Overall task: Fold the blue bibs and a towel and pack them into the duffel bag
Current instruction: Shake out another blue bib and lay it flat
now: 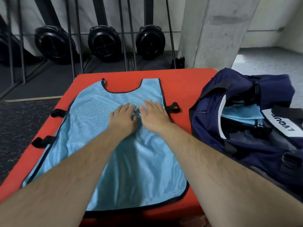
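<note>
Both forearms reached over blue bib (101, 145) spread flat on red mat (180, 82). Left hand (122, 117) and right hand (154, 114) lay flat, fingers straight, pressing bib's middle. Duffel bag (246, 145) gaped right of right hand, folded bibs (241, 113) inside.

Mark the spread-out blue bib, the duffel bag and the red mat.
blue bib (134, 177): head view, bare lower panel near the hem.
duffel bag (213, 128): head view, navy side wall left of the opening.
red mat (185, 86): head view, bare far right corner.
</note>
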A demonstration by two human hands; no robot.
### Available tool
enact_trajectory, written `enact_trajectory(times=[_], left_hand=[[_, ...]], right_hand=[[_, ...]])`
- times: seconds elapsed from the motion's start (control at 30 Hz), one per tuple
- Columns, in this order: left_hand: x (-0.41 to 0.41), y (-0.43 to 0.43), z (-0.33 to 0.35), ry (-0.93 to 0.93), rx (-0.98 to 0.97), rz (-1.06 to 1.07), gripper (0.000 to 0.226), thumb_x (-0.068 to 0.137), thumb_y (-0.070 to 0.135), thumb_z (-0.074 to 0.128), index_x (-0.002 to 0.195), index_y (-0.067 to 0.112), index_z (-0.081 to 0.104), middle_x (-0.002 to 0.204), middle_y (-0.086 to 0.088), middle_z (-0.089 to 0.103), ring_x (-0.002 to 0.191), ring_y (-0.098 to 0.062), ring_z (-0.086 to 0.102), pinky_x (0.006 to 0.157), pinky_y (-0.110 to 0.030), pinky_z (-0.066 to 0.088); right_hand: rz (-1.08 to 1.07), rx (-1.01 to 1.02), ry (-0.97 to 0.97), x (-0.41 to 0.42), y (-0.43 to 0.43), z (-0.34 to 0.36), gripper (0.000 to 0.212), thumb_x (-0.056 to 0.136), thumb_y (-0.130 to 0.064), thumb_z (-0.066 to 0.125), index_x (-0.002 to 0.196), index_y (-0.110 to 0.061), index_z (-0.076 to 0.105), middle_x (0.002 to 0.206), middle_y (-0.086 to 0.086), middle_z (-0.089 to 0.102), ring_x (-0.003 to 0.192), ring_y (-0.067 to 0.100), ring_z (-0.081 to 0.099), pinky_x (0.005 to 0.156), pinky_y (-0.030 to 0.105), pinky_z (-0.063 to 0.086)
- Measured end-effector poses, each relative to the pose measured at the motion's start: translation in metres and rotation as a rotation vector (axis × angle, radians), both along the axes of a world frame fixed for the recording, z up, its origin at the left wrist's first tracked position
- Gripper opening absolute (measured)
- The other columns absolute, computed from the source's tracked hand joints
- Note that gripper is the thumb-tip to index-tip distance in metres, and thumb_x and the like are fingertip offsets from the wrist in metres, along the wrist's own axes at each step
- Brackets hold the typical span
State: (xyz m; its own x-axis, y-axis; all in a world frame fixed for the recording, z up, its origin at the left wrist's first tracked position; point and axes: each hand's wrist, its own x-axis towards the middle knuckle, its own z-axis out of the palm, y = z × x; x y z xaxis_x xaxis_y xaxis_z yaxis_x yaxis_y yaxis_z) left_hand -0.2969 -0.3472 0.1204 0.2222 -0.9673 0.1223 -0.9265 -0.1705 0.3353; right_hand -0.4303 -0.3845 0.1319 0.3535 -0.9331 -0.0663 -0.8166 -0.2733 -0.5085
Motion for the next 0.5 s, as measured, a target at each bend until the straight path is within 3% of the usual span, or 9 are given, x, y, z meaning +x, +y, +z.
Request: enact_trajectory(times=[0.1,0.23,0.4,0.5], left_hand=[[0.010,0.005,-0.014,-0.059,0.169,-0.018,0.052,0.101,0.054,0.021,0.152,0.043,0.023,0.165,0.013,0.007,0.152,-0.020,0.002,0.122,-0.050,0.002],[0.000,0.005,-0.013,-0.077,0.243,-0.018,0.057,0.101,0.055,0.012,0.156,0.041,0.005,0.166,0.011,-0.007,0.152,-0.025,-0.011,0.121,-0.052,-0.006],[0.001,0.006,-0.007,-0.028,0.171,-0.033,0.055,0.104,0.049,0.019,0.156,0.034,0.016,0.167,0.007,-0.001,0.153,-0.023,-0.005,0.122,-0.050,-0.001],[0.016,0.004,-0.005,-0.067,0.121,-0.012,0.055,0.104,0.047,0.021,0.156,0.030,0.020,0.167,0.004,0.004,0.153,-0.024,-0.002,0.123,-0.049,0.001]], right_hand=[[-0.061,-0.006,0.262,-0.024,-0.008,-0.018,0.063,0.104,-0.052,0.009,0.161,-0.025,0.003,0.168,0.002,-0.011,0.153,0.024,-0.018,0.123,0.044,-0.011],[-0.087,-0.008,0.344,-0.038,-0.011,-0.020,0.064,0.103,-0.053,0.007,0.160,-0.026,-0.002,0.167,0.004,-0.015,0.151,0.030,-0.022,0.123,0.045,-0.011],[-0.060,-0.201,0.504,-0.021,-0.004,-0.014,0.058,0.106,-0.038,0.012,0.160,-0.020,0.002,0.168,0.006,-0.008,0.151,0.034,-0.021,0.122,0.049,-0.013],[0.042,-0.193,0.412,0.012,0.010,-0.010,0.057,0.106,-0.035,0.015,0.161,-0.021,0.003,0.168,0.003,-0.009,0.151,0.030,-0.021,0.122,0.048,-0.012]])
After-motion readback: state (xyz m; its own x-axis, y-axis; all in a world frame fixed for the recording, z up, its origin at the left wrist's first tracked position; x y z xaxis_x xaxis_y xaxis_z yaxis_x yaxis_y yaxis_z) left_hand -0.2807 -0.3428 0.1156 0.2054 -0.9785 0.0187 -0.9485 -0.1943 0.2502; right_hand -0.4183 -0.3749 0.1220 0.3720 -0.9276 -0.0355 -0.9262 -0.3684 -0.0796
